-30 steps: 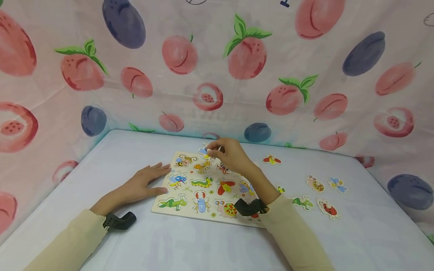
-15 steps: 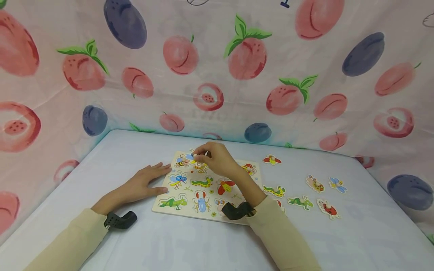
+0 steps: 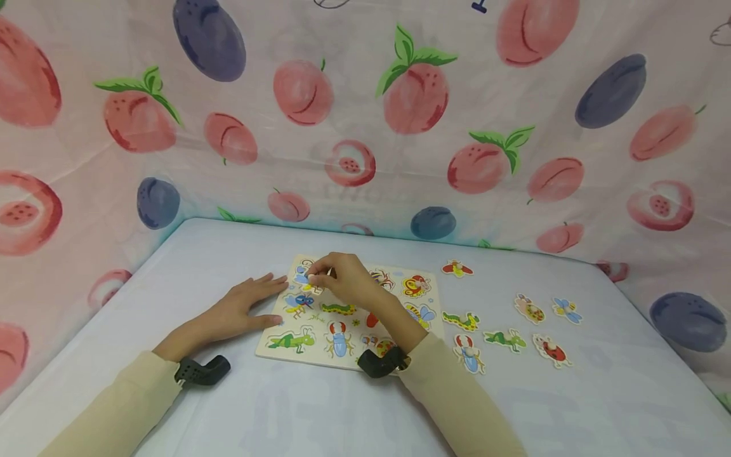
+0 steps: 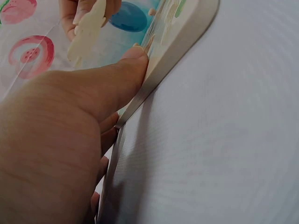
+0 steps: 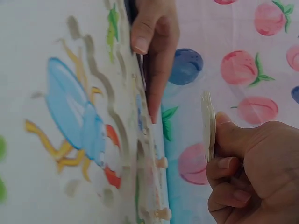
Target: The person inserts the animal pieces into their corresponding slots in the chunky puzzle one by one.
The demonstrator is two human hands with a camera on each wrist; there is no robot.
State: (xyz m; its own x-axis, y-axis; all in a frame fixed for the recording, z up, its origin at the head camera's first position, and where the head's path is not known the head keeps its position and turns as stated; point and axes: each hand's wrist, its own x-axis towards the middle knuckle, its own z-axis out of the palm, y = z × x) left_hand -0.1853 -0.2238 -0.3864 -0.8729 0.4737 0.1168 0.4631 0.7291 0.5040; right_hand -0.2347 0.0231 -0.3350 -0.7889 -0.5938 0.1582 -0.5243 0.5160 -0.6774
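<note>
A wooden peg puzzle board (image 3: 316,359) with printed insects lies flat on the table. My left hand (image 3: 242,309) rests at its left edge, fingers spread and straight; the left wrist view shows the thumb (image 4: 107,77) on the board's edge. Between thumb and fingers, my right hand (image 3: 348,277) pinches a blue-and-yellow insect puzzle piece (image 3: 301,277). That piece overlaps the board's upper left in the head view, just above the printed mosquito (image 3: 299,304). Seen edge-on in the right wrist view, the thin piece (image 5: 208,128) is held off the board.
Several loose pieces lie right of the board: a red-winged insect (image 3: 457,269), caterpillar (image 3: 461,321), stag beetle (image 3: 469,355), grasshopper (image 3: 505,341), snail (image 3: 529,309), dragonfly (image 3: 566,310) and ladybug (image 3: 551,351). A fruit-print cloth (image 3: 365,209) hangs behind the table.
My right hand has carried the insect piece left and toward me, from the board's far edge to its upper left. The stag beetle piece came into view. My left hand has stayed put.
</note>
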